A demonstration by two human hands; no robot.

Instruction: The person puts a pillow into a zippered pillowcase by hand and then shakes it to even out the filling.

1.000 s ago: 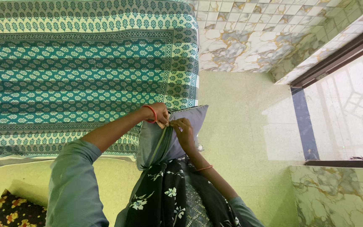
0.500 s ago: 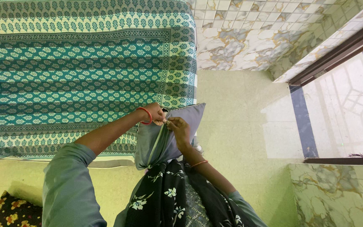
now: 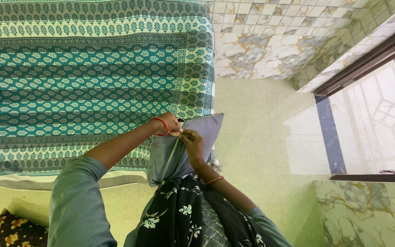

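Note:
A grey cushion [image 3: 204,130] stands on end against my body, beside the bed's corner. My left hand [image 3: 171,123], with a red bangle at the wrist, pinches the cushion's upper edge. My right hand [image 3: 193,142] grips the same edge just to the right, fingers closed on the seam; a thin bangle circles that wrist. The seam runs down the cushion's middle towards my black floral garment [image 3: 179,215]. What sits between my fingertips is too small to tell.
A bed with a teal and cream patterned cover [image 3: 83,77] fills the left. A dark floral fabric [image 3: 10,231] lies at the bottom left. Pale floor [image 3: 261,137] spreads right, with marbled tile wall [image 3: 270,41] behind and a dark door frame [image 3: 366,59] and marbled ledge [image 3: 366,210].
My right hand has slid slightly down and left along the cushion's edge. My left hand keeps its pinch. The view has shifted only a little.

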